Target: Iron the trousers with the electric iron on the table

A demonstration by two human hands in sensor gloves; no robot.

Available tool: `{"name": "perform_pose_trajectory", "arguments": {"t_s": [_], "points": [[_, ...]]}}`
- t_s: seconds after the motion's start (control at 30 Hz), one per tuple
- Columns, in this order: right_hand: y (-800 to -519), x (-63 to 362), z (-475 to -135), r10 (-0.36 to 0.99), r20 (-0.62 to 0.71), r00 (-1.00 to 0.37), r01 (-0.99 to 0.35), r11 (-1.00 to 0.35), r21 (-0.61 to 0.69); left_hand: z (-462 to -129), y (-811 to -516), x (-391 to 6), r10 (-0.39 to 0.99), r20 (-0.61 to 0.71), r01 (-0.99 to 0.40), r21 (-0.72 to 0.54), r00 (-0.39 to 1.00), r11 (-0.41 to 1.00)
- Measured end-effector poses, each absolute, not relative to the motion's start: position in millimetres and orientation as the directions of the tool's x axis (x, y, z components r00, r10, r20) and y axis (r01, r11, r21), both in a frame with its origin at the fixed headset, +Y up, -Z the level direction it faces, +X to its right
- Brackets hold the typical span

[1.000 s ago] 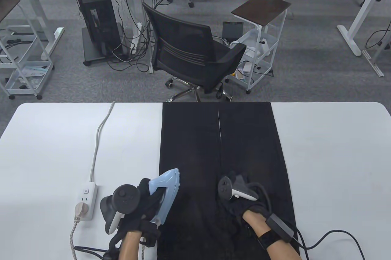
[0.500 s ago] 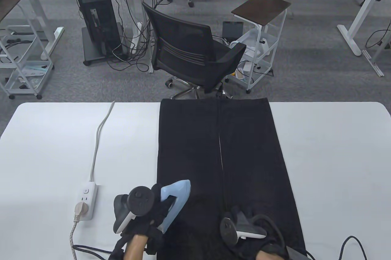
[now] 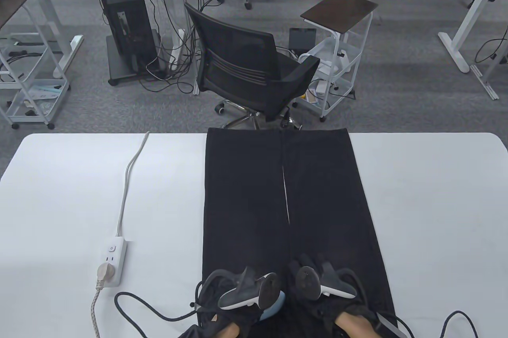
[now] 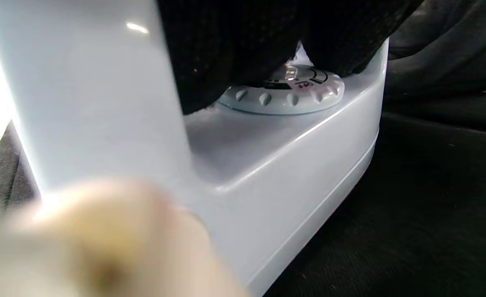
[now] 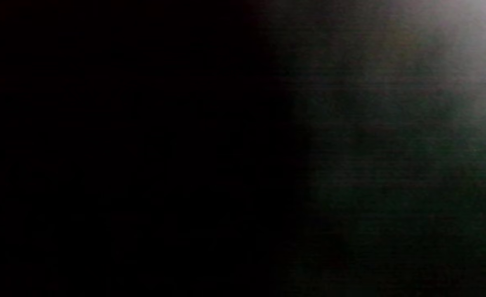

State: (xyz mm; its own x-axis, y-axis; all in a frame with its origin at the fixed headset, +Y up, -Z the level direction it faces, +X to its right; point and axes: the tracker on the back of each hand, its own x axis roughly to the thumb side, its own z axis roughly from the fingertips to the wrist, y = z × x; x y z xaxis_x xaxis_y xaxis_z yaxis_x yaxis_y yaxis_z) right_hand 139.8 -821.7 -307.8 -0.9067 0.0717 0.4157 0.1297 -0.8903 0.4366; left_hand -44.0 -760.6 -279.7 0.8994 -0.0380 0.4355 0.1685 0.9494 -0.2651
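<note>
Black trousers (image 3: 278, 203) lie flat along the white table (image 3: 436, 203), legs pointing to the far edge. My left hand (image 3: 254, 298) grips the handle of the pale blue iron (image 3: 274, 304) near the front edge, on the trousers' left leg close to the middle seam; its tracker hides most of the iron. In the left wrist view my gloved fingers (image 4: 234, 45) wrap the handle above the iron's dial (image 4: 282, 88), and the iron (image 4: 267, 165) sits on the dark cloth (image 4: 432, 185). My right hand (image 3: 313, 270) rests on the right leg beside the iron, fingers spread. The right wrist view is dark.
A white power strip (image 3: 112, 260) with a plug in it lies on the table left of the trousers, its grey cord (image 3: 127, 179) running to the far edge. A black cable (image 3: 143, 308) loops near the front edge. An office chair (image 3: 246, 64) stands beyond the table.
My left hand has carried the iron right and toward the front edge, next to my right hand. My right hand has drawn back toward the front edge. The trouser hems shifted slightly past the far edge.
</note>
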Motion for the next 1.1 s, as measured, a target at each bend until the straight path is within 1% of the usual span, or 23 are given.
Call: {"name": "perform_pose_trajectory", "arguments": {"t_s": [0.03, 0.13, 0.2, 0.3, 0.43, 0.53, 0.6, 0.67, 0.77, 0.83, 0.93, 1.1], "points": [[-821.5, 138.8, -308.0, 0.074, 0.41, -0.909, 0.131, -0.883, 0.45, -283.7, -761.2, -44.8, -0.033, 0.431, 0.163, -0.268, 0.902, 0.95], [-822.4, 136.1, -307.6, 0.066, 0.407, -0.911, 0.138, -0.882, 0.451, -307.6, -761.6, -48.9, -0.043, 0.357, 0.146, -0.268, 0.933, 0.952], [-822.5, 136.6, -307.5, 0.067, 0.409, -0.91, 0.137, -0.883, 0.448, -328.5, -762.1, -51.2, -0.027, 0.318, 0.122, -0.284, 0.948, 0.951], [-822.5, 138.8, -308.2, 0.081, 0.412, -0.908, 0.128, -0.881, 0.456, -367.8, -762.0, -54.9, -0.017, 0.294, 0.107, -0.293, 0.956, 0.95], [-822.4, 138.8, -308.3, 0.079, 0.411, -0.908, 0.133, -0.877, 0.462, -419.0, -761.6, -59.6, -0.01, 0.202, 0.073, -0.307, 0.979, 0.949], [-822.0, 139.4, -308.7, 0.081, 0.41, -0.908, 0.133, -0.873, 0.469, -447.2, -761.4, -63.4, 0.014, 0.125, 0.029, -0.334, 0.992, 0.942], [-822.0, 139.7, -309.0, 0.084, 0.41, -0.908, 0.133, -0.871, 0.473, -459.5, -761.6, -66.8, 0.029, 0.084, 0.001, -0.346, 0.996, 0.938], [-821.9, 139.9, -309.2, 0.086, 0.408, -0.909, 0.133, -0.868, 0.479, -463.8, -761.9, -68.2, 0.035, 0.051, -0.015, -0.35, 0.998, 0.937], [-822.1, 140.4, -309.5, 0.09, 0.408, -0.908, 0.133, -0.863, 0.487, -459.6, -762.0, -66.0, 0.006, 0.057, 0.013, -0.325, 0.998, 0.946], [-822.1, 140.6, -309.6, 0.093, 0.408, -0.908, 0.132, -0.862, 0.489, -453.3, -762.1, -65.2, 0.011, 0.07, 0.013, -0.326, 0.998, 0.945], [-822.1, 141.0, -310.0, 0.097, 0.406, -0.909, 0.13, -0.859, 0.495, -436.0, -762.1, -62.7, 0.006, 0.13, 0.036, -0.321, 0.992, 0.946], [-822.1, 142.0, -310.5, 0.106, 0.402, -0.909, 0.123, -0.855, 0.504, -391.2, -761.7, -57.7, 0.003, 0.248, 0.078, -0.317, 0.969, 0.945]]}}
